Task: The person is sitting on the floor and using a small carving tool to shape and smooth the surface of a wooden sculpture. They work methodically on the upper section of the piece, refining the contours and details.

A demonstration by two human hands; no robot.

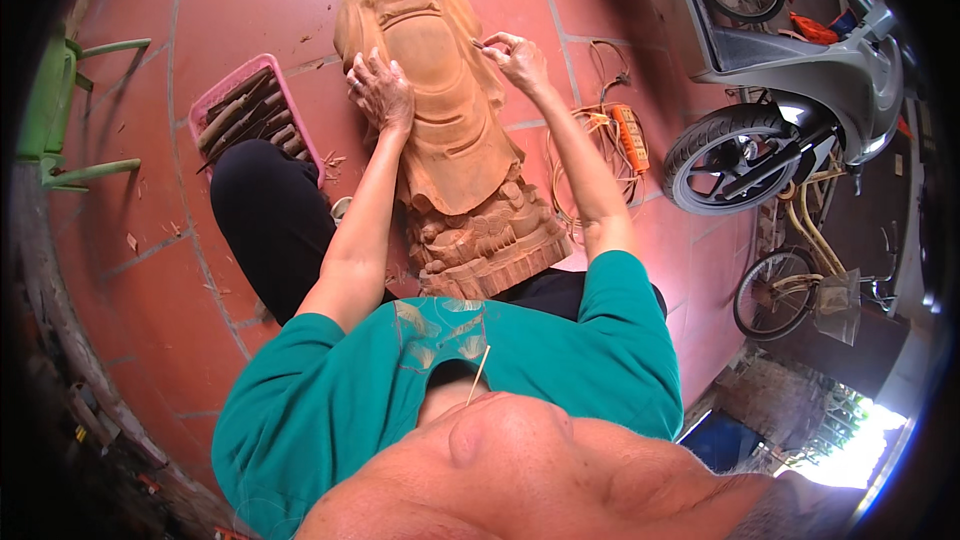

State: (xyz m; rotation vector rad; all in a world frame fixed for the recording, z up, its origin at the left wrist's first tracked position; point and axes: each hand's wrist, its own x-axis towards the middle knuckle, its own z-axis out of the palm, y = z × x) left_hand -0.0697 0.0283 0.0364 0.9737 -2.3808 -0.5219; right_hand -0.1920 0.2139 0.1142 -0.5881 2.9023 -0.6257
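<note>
A carved wooden statue [425, 50] in a draped robe lies on the floor in front of me, its carved base toward my lap and its hat-like top at the far end. My left hand [383, 92] rests flat on the statue's left side, fingers spread. Over the right edge of the statue, my right hand [518, 62] is closed in a pinch. A small dark bit shows at its fingertips, too small to name.
Left of the statue, a pink basket [197, 105] holds several wooden-handled tools. An orange power strip [630, 138] with coiled cords lies to the right, near a motorbike wheel [735, 158]. A green chair [90, 175] stands far left; wood chips litter the tiled floor [140, 290].
</note>
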